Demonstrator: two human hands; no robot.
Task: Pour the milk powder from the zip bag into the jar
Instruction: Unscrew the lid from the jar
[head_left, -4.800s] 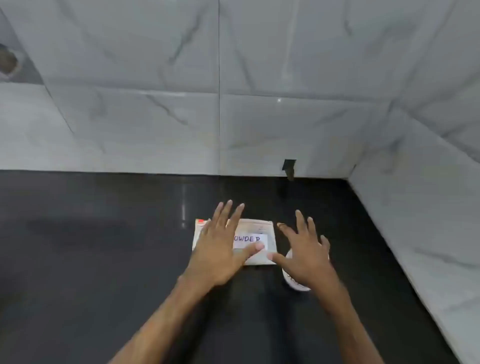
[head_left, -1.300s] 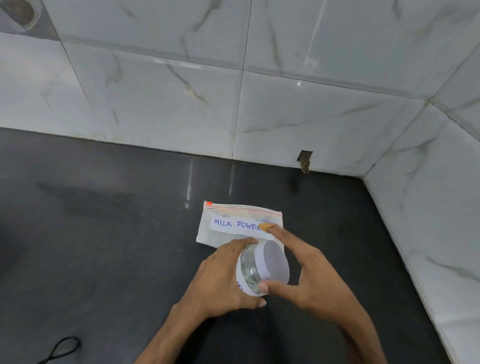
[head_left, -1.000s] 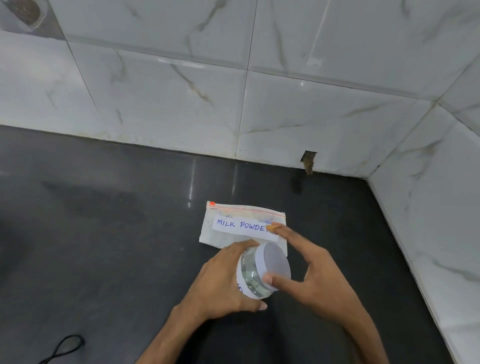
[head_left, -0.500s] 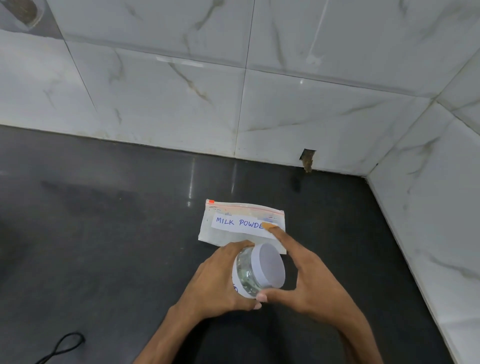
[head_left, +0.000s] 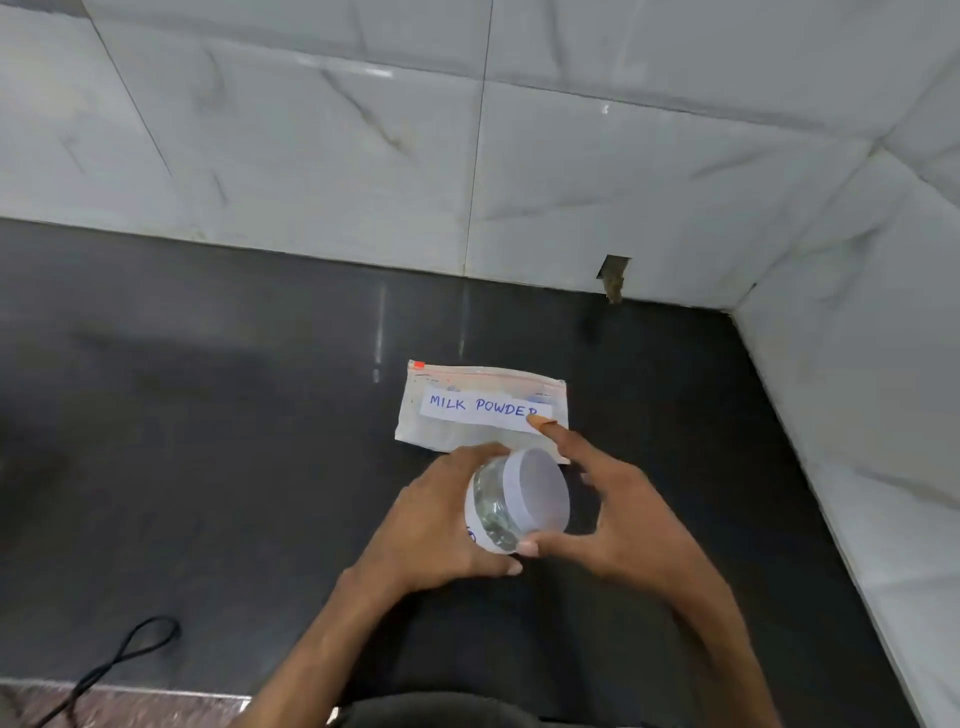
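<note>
Hands meet at the jar (head_left: 488, 512): left hand (head_left: 431, 525) wraps its body, tilted so the white lid (head_left: 535, 488) faces right; right hand (head_left: 634, 525) spans that lid, thumb on its near rim, other fingers curved behind. Zip bag (head_left: 457, 431) lies flat on the dark counter (head_left: 260, 467) just beyond both hands, long axis left to right, zip edge farthest away, right forefinger (head_left: 550, 434) nearest it

Left hand (head_left: 431, 525) grips the jar (head_left: 485, 519), tilted sideways above the dark counter (head_left: 208, 441). Right hand (head_left: 623, 525) is on the white lid (head_left: 537, 491), thumb at its lower rim, index finger stretched out. Zip bag (head_left: 457, 434) labelled MILK POWDER lies flat just behind. Black cable (head_left: 119, 654) at the near-left edge.
</note>
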